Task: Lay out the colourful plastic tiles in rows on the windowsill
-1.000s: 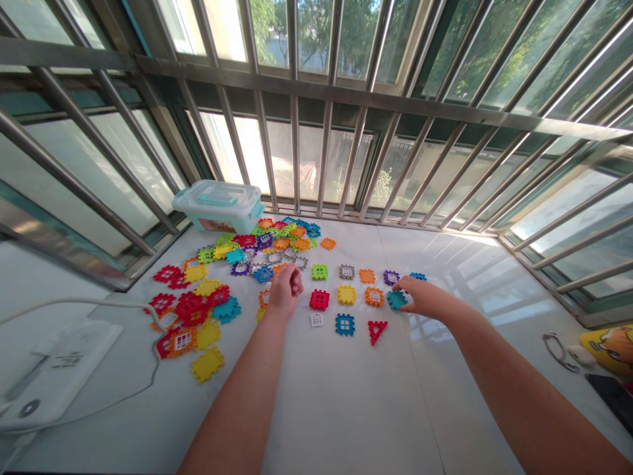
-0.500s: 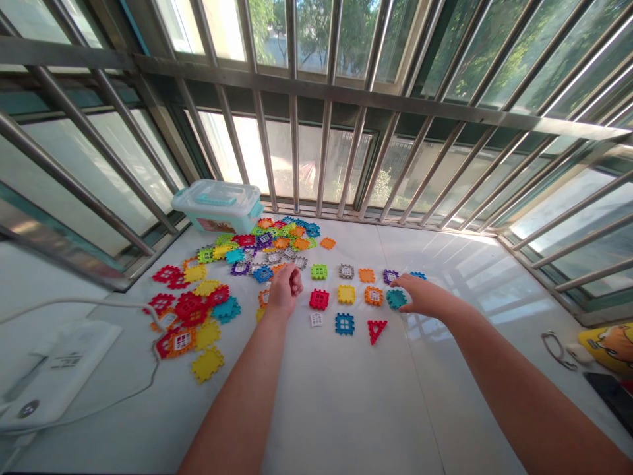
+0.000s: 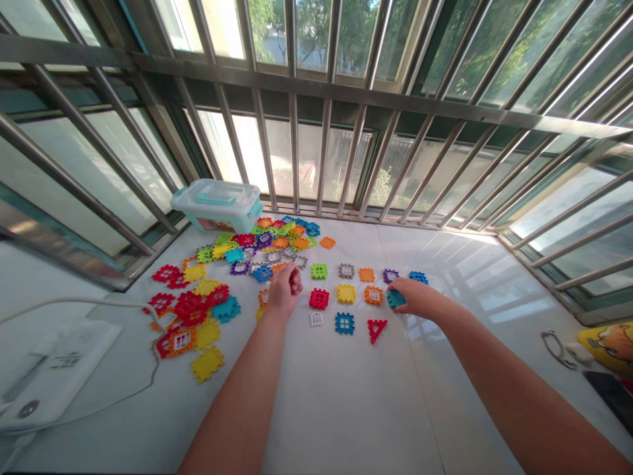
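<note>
My right hand (image 3: 414,298) pinches the right side of a teal square building tile (image 3: 396,299) between thumb and fingers; the tile looks slightly tilted. Close to it lie a purple window tile (image 3: 390,276), a blue tile (image 3: 419,277) and an orange window tile (image 3: 374,295). My left hand (image 3: 287,288) is curled into a loose fist beside the tile pile, with nothing showing in it. Right of that fist are a red window tile (image 3: 319,299), a yellow tile (image 3: 346,294) and a lime window tile (image 3: 319,271). Nearer me lie a blue window tile (image 3: 345,323) and a red triangle (image 3: 376,331).
A heap of mixed tiles (image 3: 192,309) spreads over the left side. Behind it stands a lidded plastic box (image 3: 217,206). A white power strip (image 3: 59,369) with a cable lies at left. Metal bars (image 3: 326,152) close off the back. A dark phone-like slab (image 3: 610,399) is at right.
My right hand has moved slightly left and closed on the teal tile, which now tilts. The blue tile behind the hand shows more fully. My left hand has stayed put.
</note>
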Demonstrator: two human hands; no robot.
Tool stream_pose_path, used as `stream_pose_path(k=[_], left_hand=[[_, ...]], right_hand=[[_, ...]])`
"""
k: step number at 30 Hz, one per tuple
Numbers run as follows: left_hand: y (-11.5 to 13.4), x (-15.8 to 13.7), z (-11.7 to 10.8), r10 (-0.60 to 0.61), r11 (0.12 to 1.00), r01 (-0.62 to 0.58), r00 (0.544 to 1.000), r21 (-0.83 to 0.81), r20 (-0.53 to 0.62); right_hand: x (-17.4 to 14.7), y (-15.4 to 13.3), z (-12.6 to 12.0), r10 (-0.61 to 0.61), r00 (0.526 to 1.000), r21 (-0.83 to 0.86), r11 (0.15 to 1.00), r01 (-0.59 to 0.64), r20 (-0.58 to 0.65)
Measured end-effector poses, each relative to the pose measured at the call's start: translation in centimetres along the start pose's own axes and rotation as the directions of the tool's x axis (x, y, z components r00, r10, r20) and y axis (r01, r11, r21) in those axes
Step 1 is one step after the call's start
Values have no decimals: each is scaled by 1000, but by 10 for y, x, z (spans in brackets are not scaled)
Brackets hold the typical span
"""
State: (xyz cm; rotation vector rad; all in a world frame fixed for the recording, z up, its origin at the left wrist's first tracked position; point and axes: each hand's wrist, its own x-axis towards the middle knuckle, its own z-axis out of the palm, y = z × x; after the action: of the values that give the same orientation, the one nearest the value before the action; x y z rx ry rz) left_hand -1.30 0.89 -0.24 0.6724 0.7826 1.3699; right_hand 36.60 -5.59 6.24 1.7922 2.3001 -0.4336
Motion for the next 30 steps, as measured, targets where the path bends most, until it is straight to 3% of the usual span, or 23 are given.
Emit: stream_pose_path(k=[8,17,23,27,30], left_hand=[[1,0,1,2,1000,-2,1000,4,6],[1,0,0,-10,1000,10,1000,-11,4],[-1,1,-1,-15,1000,15,1000,-20,7],[-2,2,-3,-11,1000,12,1000,-12,9],[-3,3,-4,-18,1000,18,1000,-12,13]], right_hand=[[-7,14,10,23,1000,33,999,-23,-16],[-11,15,6,7,1000,51,999,-6,-23],[-35,55,-9,77,991,61,996,-71,-109],[-51,82,-8,121,992,2,993,-121,-43],[-53,86,2,99,995,-18,995,-99,25]])
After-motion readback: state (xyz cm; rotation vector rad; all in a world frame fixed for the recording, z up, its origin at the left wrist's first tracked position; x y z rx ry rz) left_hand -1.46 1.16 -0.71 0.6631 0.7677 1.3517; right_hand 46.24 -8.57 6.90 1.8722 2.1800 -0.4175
